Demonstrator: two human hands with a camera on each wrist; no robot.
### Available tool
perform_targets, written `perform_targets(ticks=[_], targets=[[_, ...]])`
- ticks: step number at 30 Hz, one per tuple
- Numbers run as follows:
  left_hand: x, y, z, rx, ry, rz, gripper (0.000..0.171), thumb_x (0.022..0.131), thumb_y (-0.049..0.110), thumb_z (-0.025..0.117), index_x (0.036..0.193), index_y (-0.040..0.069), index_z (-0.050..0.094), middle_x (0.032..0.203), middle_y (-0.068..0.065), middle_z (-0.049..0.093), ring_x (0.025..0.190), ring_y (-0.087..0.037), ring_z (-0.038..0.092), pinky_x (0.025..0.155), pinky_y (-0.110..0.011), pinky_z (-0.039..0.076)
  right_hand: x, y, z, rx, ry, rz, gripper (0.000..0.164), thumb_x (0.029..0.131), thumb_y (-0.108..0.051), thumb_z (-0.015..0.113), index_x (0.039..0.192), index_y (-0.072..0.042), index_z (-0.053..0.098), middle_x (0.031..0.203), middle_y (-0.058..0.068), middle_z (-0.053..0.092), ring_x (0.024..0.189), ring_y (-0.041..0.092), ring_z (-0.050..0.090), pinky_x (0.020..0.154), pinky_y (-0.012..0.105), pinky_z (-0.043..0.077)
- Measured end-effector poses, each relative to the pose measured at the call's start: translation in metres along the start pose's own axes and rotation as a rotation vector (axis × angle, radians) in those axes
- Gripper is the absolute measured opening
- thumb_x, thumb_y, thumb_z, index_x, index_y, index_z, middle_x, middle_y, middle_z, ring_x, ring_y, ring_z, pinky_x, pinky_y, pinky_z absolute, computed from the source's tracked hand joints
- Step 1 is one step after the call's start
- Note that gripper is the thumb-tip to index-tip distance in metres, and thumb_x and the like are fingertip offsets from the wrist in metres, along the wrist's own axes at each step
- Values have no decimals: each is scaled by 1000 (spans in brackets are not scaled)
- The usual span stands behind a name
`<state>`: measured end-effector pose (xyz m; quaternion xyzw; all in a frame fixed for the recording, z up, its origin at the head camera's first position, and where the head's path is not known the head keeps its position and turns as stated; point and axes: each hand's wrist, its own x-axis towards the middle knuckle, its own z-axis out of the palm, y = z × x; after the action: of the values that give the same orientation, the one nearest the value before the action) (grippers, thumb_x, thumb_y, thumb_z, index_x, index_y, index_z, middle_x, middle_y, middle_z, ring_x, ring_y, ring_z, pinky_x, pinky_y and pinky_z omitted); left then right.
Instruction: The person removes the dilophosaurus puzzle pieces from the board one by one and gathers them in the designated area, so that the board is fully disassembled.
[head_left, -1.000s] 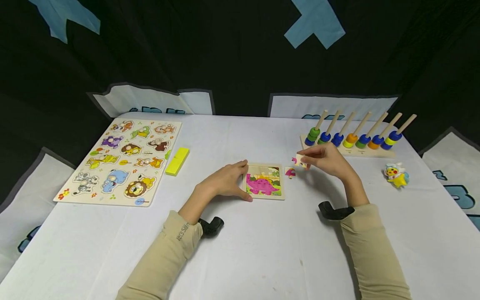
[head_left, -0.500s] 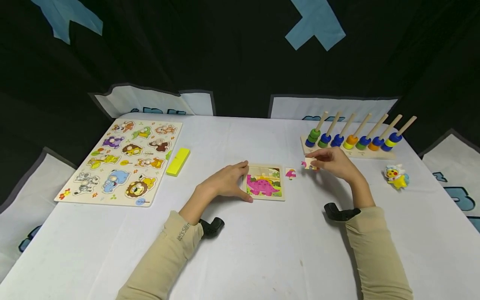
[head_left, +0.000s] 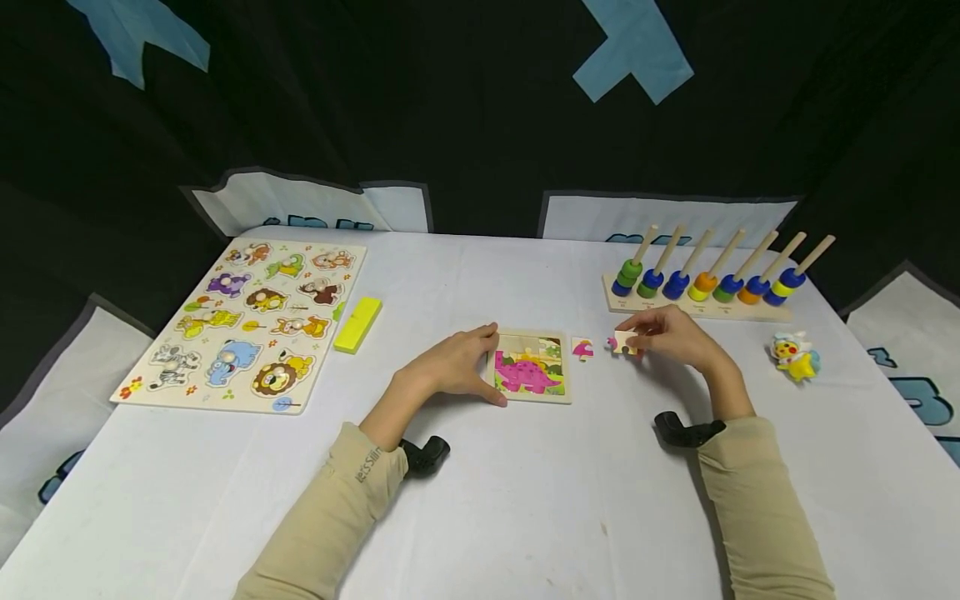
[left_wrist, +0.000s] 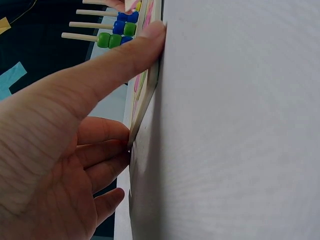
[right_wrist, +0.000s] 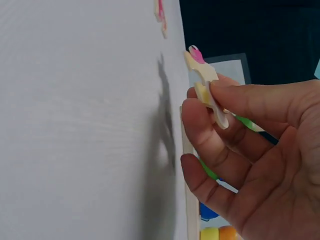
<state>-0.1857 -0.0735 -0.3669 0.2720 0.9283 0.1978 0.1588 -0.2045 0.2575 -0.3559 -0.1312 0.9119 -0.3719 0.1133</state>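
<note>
A small wooden jigsaw puzzle (head_left: 528, 375) with a pink dinosaur picture lies in its frame on the table. At its left side, my left hand (head_left: 453, 364) holds the frame, thumb (left_wrist: 135, 52) on the near edge and fingertips (left_wrist: 122, 135) at the far corner. To the right, my right hand (head_left: 671, 337) pinches a jigsaw piece (right_wrist: 202, 75) between thumb and fingers, raised off the table. That piece (head_left: 622, 342) is pale with a bit of pink. Between it and the frame, a second jigsaw piece (head_left: 582, 348) with a pink print lies flat.
Behind my right hand stands a wooden peg stand (head_left: 693, 304) with coloured beads. A small yellow toy figure (head_left: 793, 354) is at the right. To the left lie a yellow block (head_left: 357, 325) and a large animal peg puzzle (head_left: 243, 325).
My right hand has moved to the right with the jigsaw piece and lowered a little, away from the piece on the table. My left hand stays on the frame.
</note>
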Motion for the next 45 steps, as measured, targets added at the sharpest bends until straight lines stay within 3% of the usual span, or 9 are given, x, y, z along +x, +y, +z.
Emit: perform_targets(ticks=[10,17,34,45], targets=[[0,1,0,3,-7,-5,96,63,50,76,138,6,36,151,-8,21,139,-24,22,114,-38,21,3,8,7,-35,-26,35,26,83,-6,58,108,-1,64,73,10,65,64,18,52,59,23,44],[0,0,1,0,-3,-2,96,63,50,76,138,5,36,151,-8,21,139,-24,21,114,-38,21,3,3,7,-49,-47,62,29,85,-7,59,109,7,61,79,17,66,66,17,55,61,24,45],[0,0,-1,16,-2,0,97,64,51,76,139,4,35,151,-9,22,139,-23,20,114,-38,21,6,-1,9,-103,-31,137,30,84,-13,60,111,0,64,77,9,67,64,14,53,60,23,44],[0,0,0,21,-4,-4,98,63,52,76,140,6,34,151,-7,21,139,-22,21,114,-37,21,4,-2,9,-151,-36,138,30,83,-11,60,111,-1,64,76,7,66,62,14,46,53,22,38]])
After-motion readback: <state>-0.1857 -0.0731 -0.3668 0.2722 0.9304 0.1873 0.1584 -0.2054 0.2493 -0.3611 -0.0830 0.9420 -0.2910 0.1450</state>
